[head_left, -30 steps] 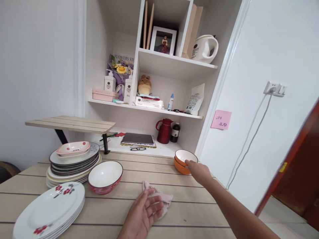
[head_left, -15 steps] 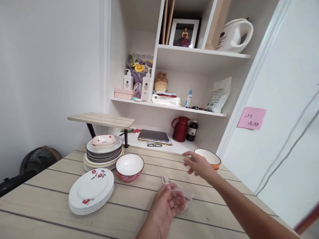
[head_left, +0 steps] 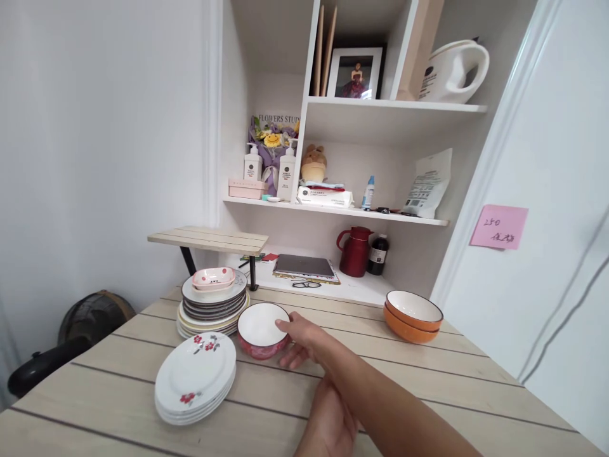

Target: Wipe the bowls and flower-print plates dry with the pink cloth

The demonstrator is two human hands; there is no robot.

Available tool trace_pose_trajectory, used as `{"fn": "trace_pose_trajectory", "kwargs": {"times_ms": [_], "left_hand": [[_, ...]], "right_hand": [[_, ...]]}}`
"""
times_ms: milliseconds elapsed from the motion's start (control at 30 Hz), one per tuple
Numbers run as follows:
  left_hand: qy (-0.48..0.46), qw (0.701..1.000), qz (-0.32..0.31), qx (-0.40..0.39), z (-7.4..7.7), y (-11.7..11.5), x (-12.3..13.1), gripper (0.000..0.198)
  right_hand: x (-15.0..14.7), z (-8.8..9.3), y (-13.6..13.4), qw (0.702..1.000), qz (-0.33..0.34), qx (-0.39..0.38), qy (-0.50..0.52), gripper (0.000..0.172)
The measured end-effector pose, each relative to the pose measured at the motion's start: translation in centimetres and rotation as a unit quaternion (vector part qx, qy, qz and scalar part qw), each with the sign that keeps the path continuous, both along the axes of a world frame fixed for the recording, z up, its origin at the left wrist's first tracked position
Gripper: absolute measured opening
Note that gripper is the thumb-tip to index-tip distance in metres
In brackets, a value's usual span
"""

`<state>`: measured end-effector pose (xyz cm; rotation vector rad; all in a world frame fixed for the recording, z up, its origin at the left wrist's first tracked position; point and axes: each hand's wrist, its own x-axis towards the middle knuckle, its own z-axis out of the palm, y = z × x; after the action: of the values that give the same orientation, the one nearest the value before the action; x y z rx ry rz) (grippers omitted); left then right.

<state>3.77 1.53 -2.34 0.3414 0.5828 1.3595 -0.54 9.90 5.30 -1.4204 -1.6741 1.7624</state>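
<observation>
My right hand (head_left: 304,336) reaches across to the left and is at the right side of a red-patterned bowl (head_left: 263,324) with a white inside. Its thumb lies over the rim and the fingers are against the outer wall. Below the right forearm is my left hand (head_left: 330,419), close to the tabletop. Its fingers are hidden behind that forearm, and no cloth shows around it. Left of the bowl lies a stack of white plates with red flowers (head_left: 195,374). Behind them stands a taller stack of plates (head_left: 214,308), topped by a small pink dish (head_left: 214,278).
Two orange bowls (head_left: 413,317) are nested at the table's right. A small wooden riser (head_left: 209,240) stands at the back left. Along the back are a laptop (head_left: 304,265), glasses (head_left: 307,284), a red jug (head_left: 354,252) and a dark bottle (head_left: 378,255), beneath the shelves (head_left: 380,216).
My right hand has moved left from near the orange bowls to the red-patterned bowl, crossing over my left hand. The cloth by my left hand is now out of sight. The view has shifted slightly.
</observation>
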Motion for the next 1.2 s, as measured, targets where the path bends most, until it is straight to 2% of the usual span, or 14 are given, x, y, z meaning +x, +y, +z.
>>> {"fn": "trace_pose_trajectory", "kwargs": {"times_ms": [100,233,367,500,567,667,733,800,900,1000,1100,1200], "left_hand": [[-0.018,1.000,0.012,0.021,0.5,-0.1,0.0,0.037],[-0.025,0.999,0.018,0.035,0.7,-0.2,0.0,0.037],[0.003,0.999,0.002,0.032,0.3,-0.2,-0.1,0.034],[0.021,0.999,-0.006,0.025,0.3,-0.4,-0.7,0.038],[0.037,0.999,-0.008,0.030,0.4,-0.4,-0.8,0.049],[0.107,0.992,0.030,0.055,0.5,-0.4,-0.3,0.080],[0.154,0.983,0.059,0.085,0.3,-0.3,0.3,0.097],[0.174,0.976,0.066,0.115,0.2,-0.2,0.7,0.105],[0.176,0.977,0.062,0.105,0.2,0.0,0.7,0.104],[0.171,0.983,0.055,0.047,0.5,0.2,0.1,0.090],[0.165,0.984,0.066,0.023,0.8,0.1,-0.5,0.074],[0.179,0.980,0.082,0.026,1.0,-0.2,-0.6,0.066]], "right_hand": [[-1.2,-1.1,0.2,0.999,-0.021,-0.019,0.021,0.048],[-0.7,-2.0,0.1,0.995,-0.061,0.004,0.084,0.059],[1.6,-1.7,-0.1,0.979,-0.121,0.065,0.151,0.065],[5.6,-0.4,-0.2,0.953,-0.186,0.138,0.194,0.070],[8.1,0.2,-0.3,0.937,-0.219,0.181,0.204,0.070],[12.0,0.6,-0.8,0.914,-0.262,0.238,0.201,0.068],[14.1,0.3,-1.2,0.903,-0.283,0.263,0.188,0.065],[15.5,-0.4,-1.7,0.895,-0.300,0.283,0.168,0.062],[16.5,-1.5,-2.6,0.891,-0.296,0.319,0.133,0.053],[16.7,-2.0,-3.5,0.900,-0.255,0.332,0.119,0.040],[16.8,-1.8,-4.3,0.918,-0.223,0.294,0.146,0.035],[17.2,-1.2,-5.2,0.932,-0.180,0.226,0.219,0.041]]}}
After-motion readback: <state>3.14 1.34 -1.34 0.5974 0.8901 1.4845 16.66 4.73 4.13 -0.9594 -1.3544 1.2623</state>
